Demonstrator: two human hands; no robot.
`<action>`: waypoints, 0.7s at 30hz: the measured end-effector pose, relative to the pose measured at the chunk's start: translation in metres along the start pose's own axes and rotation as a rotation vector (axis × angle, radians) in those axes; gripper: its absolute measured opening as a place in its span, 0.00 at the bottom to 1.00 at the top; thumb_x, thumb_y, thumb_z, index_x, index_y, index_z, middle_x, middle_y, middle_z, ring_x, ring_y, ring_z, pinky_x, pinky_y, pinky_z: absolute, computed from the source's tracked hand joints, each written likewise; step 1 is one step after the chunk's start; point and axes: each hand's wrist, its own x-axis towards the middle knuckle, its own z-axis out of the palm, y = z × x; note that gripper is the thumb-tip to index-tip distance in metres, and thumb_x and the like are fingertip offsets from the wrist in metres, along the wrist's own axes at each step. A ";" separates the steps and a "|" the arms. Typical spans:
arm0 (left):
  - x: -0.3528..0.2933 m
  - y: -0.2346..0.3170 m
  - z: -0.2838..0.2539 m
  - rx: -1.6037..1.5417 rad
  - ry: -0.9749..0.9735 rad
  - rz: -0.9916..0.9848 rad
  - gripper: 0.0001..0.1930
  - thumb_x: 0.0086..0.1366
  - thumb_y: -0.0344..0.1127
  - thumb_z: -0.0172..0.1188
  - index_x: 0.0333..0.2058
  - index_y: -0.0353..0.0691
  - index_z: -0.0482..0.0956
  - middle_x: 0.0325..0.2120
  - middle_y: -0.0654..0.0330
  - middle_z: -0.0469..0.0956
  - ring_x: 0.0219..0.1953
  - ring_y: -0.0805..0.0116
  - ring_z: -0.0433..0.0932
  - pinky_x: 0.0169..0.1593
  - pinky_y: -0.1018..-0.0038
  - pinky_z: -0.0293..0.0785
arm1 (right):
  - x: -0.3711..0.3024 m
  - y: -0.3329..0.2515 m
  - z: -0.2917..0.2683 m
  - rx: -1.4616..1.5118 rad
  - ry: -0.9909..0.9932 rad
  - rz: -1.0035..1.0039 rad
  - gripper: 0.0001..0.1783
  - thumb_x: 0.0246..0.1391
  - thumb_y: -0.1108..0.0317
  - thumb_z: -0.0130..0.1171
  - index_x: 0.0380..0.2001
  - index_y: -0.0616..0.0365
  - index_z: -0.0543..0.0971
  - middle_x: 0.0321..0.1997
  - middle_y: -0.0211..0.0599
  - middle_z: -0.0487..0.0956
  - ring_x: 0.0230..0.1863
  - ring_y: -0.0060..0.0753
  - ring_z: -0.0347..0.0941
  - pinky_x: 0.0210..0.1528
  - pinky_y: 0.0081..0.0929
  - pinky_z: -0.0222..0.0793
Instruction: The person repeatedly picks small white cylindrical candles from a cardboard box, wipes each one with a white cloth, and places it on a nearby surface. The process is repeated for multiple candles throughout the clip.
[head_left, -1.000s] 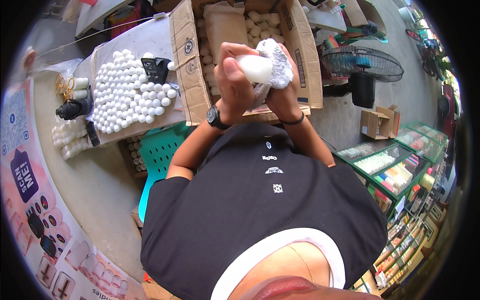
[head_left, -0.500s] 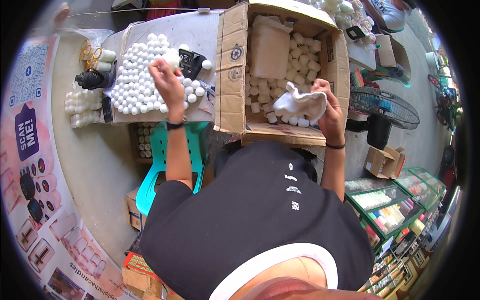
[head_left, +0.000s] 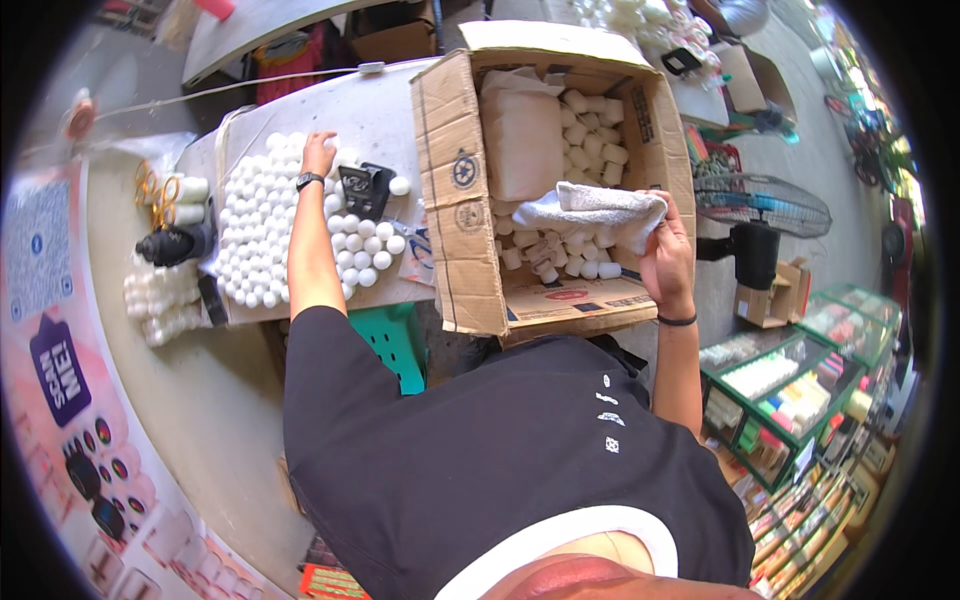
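White cylinders (head_left: 255, 220) packed on the worktop, with a cloth held over the box

The white cylinders stand close together on the left part of the worktop (head_left: 395, 125), most of them touching. At their far edge is the left hand (head_left: 318, 155), its back to the camera; whether its fingers grip one or are apart, I cannot tell. A watch (head_left: 310, 180) circles that wrist. Just right of the hand sits a black boxy object (head_left: 365, 190), with a single cylinder beside its right side.

The right hand (head_left: 665, 250) has its fingers closed on the right end of a whitish cloth (head_left: 590, 208), which spans the inside of an open cardboard box (head_left: 462, 205). Beneath and beyond the cloth, the box contains loose cylinders (head_left: 597, 140) lying at various angles, and a pale packet (head_left: 525, 130) at far left.

Farther out, a teal chair (head_left: 402, 345) shows at the worktop's near side. Right of the box is a fan (head_left: 765, 200); nearer on the right, a green-framed display case (head_left: 775, 385).
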 end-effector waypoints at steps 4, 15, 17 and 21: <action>0.003 -0.044 0.020 0.055 -0.343 -0.162 0.24 0.63 0.55 0.45 0.50 0.48 0.74 0.48 0.48 0.72 0.52 0.50 0.69 0.58 0.62 0.61 | -0.012 0.002 -0.005 -0.173 0.046 -0.039 0.12 0.64 0.75 0.37 0.46 0.57 0.69 0.43 0.28 0.71 0.46 0.18 0.66 0.51 0.17 0.62; -0.023 0.215 -0.131 -0.406 0.471 0.160 0.15 0.60 0.38 0.61 0.44 0.38 0.77 0.29 0.59 0.80 0.29 0.71 0.77 0.34 0.76 0.72 | -0.024 0.004 -0.087 -2.004 0.079 -0.004 0.27 0.45 0.53 0.65 0.37 0.69 0.74 0.39 0.57 0.74 0.39 0.54 0.74 0.36 0.41 0.70; -0.064 0.298 -0.166 -0.350 0.435 0.215 0.11 0.59 0.37 0.62 0.39 0.40 0.80 0.20 0.65 0.76 0.21 0.78 0.72 0.25 0.81 0.66 | -0.022 -0.010 -0.102 -1.918 -0.012 0.099 0.17 0.48 0.57 0.61 0.32 0.61 0.75 0.31 0.53 0.77 0.34 0.55 0.75 0.33 0.45 0.70; -0.100 0.404 -0.139 -0.495 0.073 0.406 0.14 0.67 0.42 0.49 0.40 0.41 0.78 0.29 0.62 0.80 0.23 0.77 0.75 0.28 0.80 0.72 | -0.026 -0.031 -0.079 -1.678 0.164 -0.146 0.12 0.54 0.57 0.55 0.30 0.55 0.74 0.25 0.43 0.79 0.30 0.51 0.76 0.30 0.42 0.70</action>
